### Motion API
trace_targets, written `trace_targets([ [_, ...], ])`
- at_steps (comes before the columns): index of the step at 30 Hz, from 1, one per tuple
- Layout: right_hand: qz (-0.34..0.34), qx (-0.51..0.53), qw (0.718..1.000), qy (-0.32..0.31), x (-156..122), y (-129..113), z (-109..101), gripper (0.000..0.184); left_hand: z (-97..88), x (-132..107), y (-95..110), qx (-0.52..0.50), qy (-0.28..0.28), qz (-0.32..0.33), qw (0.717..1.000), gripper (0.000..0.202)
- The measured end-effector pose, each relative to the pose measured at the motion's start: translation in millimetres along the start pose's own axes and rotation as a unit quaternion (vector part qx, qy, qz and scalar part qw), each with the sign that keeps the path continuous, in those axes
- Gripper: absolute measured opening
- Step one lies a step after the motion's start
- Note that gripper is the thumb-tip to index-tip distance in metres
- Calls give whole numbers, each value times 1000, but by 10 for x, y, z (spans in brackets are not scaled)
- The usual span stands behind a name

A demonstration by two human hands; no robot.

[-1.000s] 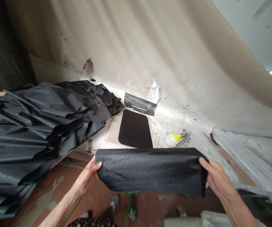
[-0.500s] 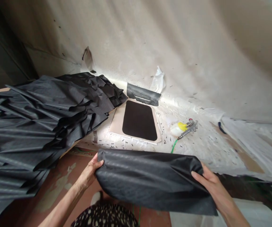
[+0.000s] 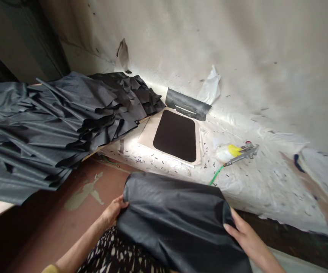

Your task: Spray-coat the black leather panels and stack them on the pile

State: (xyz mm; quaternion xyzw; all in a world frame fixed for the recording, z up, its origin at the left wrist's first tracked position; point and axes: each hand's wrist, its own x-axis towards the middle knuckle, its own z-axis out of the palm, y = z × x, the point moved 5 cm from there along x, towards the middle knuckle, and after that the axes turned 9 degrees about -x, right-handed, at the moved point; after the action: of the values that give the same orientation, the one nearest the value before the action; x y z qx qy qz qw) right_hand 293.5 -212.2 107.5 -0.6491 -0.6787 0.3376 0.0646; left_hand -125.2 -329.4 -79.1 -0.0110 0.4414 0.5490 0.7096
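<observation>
I hold a sheet of black fabric (image 3: 178, 220) draped low in front of me. My left hand (image 3: 114, 210) grips its left edge, fingers curled under the cloth. At the right edge, my right hand (image 3: 242, 235) grips the cloth with the thumb on top. Beyond it, a beige board with a black rounded-rectangle panel (image 3: 175, 135) lies on the white-spattered table (image 3: 255, 178).
A big heap of black fabric sheets (image 3: 52, 121) covers the left. A spray gun with a yellow-topped cup (image 3: 235, 152) and green hose lies right of the board. A small black scrap (image 3: 187, 104) and white rag (image 3: 209, 89) sit by the stained backdrop.
The fabric and both hands have dropped lower and closer to my body. The view has shifted, showing more of the table and the spray gun.
</observation>
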Motion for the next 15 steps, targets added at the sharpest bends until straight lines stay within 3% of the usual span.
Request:
trace_targets([
  [2, 11, -40, 999, -15, 55, 120, 142, 75, -141, 45, -362, 12, 54, -31, 998, 48],
  [5, -5, -53, 998, -46, 110, 157, 261, 75, -220, 33, -677, -12, 63, -32, 997, 44],
  [7, -16, -60, 996, -58, 133, 151, 254, 75, -242, -18, -747, -30, 67, -25, 997, 44],
  [11, -24, -88, 995, -51, 187, 178, 182, 79, -390, -120, -805, -36, 135, 1, 990, 48],
  [15, -45, -99, 993, -55, 235, 143, 201, 71, -542, -145, -950, -56, 148, 25, 987, 49],
])
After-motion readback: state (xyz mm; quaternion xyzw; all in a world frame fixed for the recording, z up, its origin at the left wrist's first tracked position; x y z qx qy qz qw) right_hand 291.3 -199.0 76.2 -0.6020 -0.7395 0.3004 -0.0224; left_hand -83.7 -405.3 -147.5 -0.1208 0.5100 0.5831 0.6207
